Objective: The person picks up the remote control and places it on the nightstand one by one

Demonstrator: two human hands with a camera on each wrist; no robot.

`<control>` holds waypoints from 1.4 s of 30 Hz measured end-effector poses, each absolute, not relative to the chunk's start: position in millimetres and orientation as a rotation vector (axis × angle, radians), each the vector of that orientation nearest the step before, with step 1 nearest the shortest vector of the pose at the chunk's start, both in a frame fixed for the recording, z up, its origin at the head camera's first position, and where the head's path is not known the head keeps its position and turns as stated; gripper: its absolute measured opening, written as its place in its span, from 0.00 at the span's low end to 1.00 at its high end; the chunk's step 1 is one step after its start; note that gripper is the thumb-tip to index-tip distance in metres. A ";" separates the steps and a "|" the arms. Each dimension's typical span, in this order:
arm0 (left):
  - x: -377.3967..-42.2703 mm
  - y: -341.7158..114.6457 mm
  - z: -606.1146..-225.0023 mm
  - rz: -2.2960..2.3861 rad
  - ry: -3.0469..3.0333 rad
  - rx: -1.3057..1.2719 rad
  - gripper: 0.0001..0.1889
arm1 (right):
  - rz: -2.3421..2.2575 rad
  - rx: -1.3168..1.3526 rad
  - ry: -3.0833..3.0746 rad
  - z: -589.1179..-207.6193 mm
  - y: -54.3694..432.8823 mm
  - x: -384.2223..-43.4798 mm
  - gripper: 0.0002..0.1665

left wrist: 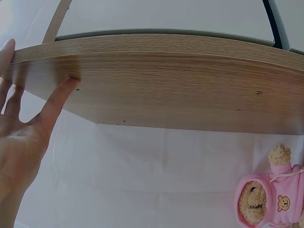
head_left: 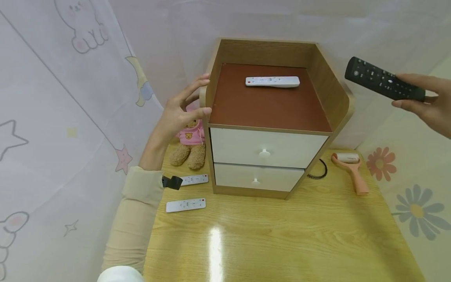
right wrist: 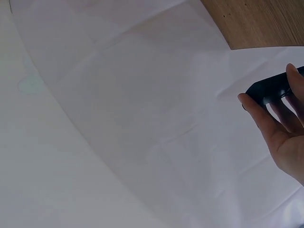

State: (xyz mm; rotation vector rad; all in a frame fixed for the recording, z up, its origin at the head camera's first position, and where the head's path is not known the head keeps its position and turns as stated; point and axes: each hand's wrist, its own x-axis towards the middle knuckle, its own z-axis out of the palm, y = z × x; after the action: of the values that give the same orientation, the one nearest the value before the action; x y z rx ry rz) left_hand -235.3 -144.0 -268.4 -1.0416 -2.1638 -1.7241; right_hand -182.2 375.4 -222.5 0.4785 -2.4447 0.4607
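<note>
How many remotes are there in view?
4: a white remote on the cabinet, a black remote in the right hand, a near white remote and a partly covered white remote on the table. The drawers might hide others.

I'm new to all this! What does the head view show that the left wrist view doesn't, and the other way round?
Only the head view shows the black remote held in the person's right grip, three white remotes, and a roller with an orange handle.

Only the left wrist view shows the small holes in the outer wooden side of the cabinet.

Both share the cabinet itself, the person's left grip at its side, and the teddy bear in pink.
</note>
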 end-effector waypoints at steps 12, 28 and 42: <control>-236.3 -143.9 -268.1 -1.724 -2.150 -1.045 0.31 | 0.430 0.530 -2.520 -209.8 360.4 -187.9 0.36; -236.1 -144.0 -268.0 -1.694 -2.154 -1.053 0.31 | 0.214 0.563 -2.524 -194.6 343.6 -194.9 0.36; -236.6 -143.3 -268.3 -1.705 -2.137 -1.065 0.30 | 0.062 0.684 -2.559 -177.1 321.9 -202.9 0.39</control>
State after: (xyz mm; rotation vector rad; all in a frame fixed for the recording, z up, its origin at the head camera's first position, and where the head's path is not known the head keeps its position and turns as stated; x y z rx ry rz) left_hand -236.6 -143.3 -268.3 -1.0648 -2.1369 -1.7049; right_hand -202.9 321.9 -177.1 0.6840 -2.5586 0.0625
